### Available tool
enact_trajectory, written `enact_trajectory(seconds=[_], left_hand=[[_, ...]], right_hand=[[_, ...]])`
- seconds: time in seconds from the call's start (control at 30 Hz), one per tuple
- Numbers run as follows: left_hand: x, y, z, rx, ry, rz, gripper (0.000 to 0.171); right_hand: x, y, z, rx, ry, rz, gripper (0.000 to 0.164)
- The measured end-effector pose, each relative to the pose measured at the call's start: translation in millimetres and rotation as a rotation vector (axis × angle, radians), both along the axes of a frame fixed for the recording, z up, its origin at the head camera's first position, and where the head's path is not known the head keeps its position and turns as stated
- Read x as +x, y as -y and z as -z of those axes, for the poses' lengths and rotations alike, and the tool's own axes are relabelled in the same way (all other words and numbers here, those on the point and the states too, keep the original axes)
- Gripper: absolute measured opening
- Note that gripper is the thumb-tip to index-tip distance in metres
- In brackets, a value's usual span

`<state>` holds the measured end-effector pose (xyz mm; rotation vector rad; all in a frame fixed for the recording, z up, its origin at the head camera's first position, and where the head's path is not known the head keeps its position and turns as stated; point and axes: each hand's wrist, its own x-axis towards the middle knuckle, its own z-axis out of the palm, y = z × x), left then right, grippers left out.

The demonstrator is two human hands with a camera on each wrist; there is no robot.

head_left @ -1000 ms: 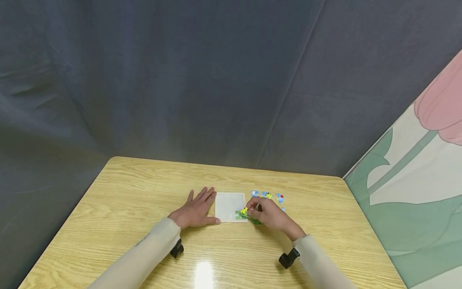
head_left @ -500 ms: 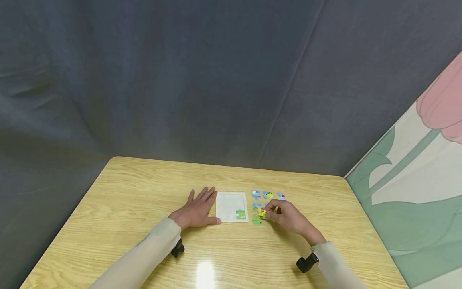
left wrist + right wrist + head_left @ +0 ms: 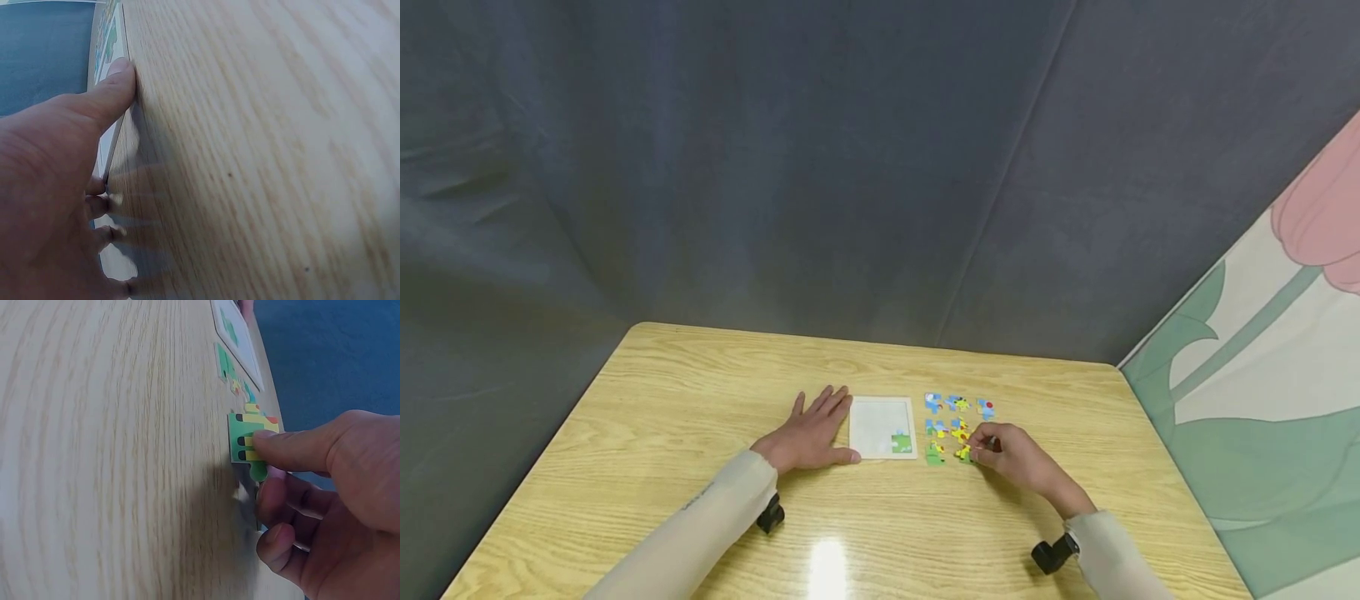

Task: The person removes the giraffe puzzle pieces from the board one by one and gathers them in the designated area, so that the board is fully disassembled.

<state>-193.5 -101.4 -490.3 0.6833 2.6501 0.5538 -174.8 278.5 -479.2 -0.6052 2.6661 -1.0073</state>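
Note:
In the head view, my left hand (image 3: 808, 437) lies flat on the table with fingers spread, its thumb and fingertips at the left edge of a white puzzle frame (image 3: 871, 427). One green jigsaw piece (image 3: 901, 442) sits in the frame's lower right corner. My right hand (image 3: 1011, 457) pinches a green-and-yellow jigsaw piece (image 3: 245, 439) at the lower right of the loose pieces. The right wrist view shows the thumb on its printed face and the index finger at its edge, close to the tabletop. In the left wrist view the left thumb (image 3: 115, 87) touches the frame's border.
Several loose jigsaw pieces lie in rows right of the frame, among them a blue-and-white one (image 3: 932, 402), a blue one with a red spot (image 3: 987, 408) and a green one (image 3: 934, 454). A dark curtain (image 3: 850, 183) hangs behind the wooden table (image 3: 700, 367).
My right hand has moved right, from over the frame's lower right corner to the loose pieces, carrying a yellow-and-green jigsaw piece. My left hand has stayed beside the frame.

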Motion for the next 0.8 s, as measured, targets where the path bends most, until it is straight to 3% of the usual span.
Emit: enact_trajectory(seconds=[0.37, 0.8], left_hand=[[-0.5, 0, 0.8, 0.001, -0.01, 0.003, 0.097], [0.4, 0, 0.5, 0.003, -0.012, -0.001, 0.098]], right_hand=[[1.3, 13, 2.0, 0.083, -0.045, 0.049, 0.003], [5.1, 19, 1.9, 0.137, -0.028, 0.119, 0.007]])
